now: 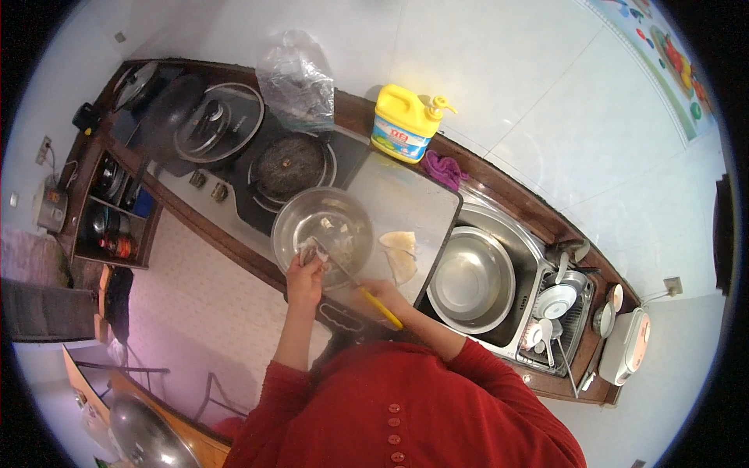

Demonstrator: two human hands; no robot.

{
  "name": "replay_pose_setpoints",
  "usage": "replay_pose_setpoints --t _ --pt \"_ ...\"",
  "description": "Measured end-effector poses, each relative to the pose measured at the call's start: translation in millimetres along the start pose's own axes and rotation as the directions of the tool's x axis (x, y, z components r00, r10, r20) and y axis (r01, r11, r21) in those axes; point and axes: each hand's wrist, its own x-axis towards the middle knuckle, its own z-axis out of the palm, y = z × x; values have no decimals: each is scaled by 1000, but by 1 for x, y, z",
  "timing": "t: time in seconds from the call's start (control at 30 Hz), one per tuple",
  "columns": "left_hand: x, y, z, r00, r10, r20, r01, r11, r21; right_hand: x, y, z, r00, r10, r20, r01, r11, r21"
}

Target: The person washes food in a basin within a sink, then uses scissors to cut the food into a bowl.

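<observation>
Over the near part of a metal bowl (357,219), my left hand (306,281) grips a small pale piece of food (308,248). My right hand (383,297) holds a tool with a yellow handle (380,308); its thin metal end reaches to the piece in my left hand, and its exact kind cannot be told. A few small pale pieces (326,223) lie inside the bowl. Right of the bowl, two flat pale slices (399,240) lie on a metal cutting board (430,202).
Behind the board stand a yellow detergent bottle (401,126) and a purple cloth (443,169). A gas burner (289,167) and a glass-lidded pan (234,131) are at left. At right, the sink holds a large metal basin (471,281), beside a dish rack (576,345).
</observation>
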Motion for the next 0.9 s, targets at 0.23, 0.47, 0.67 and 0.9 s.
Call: replay_pose_setpoints --t 0.23,0.47,0.67,0.9 --pt "-4 8 4 1000 -8 30 8 1000 -1 3 5 -1 999 0 53 2 999 -42" --pt "-10 14 15 999 -54 1 54 998 -45 8 30 -3 988 57 141 -58 998 0" --pt "-5 8 -2 991 -131 15 132 987 -93 20 49 -3 955 98 279 -119 991 58" --pt "-14 2 16 996 -87 36 85 995 48 15 24 2 995 42 94 -59 980 191"
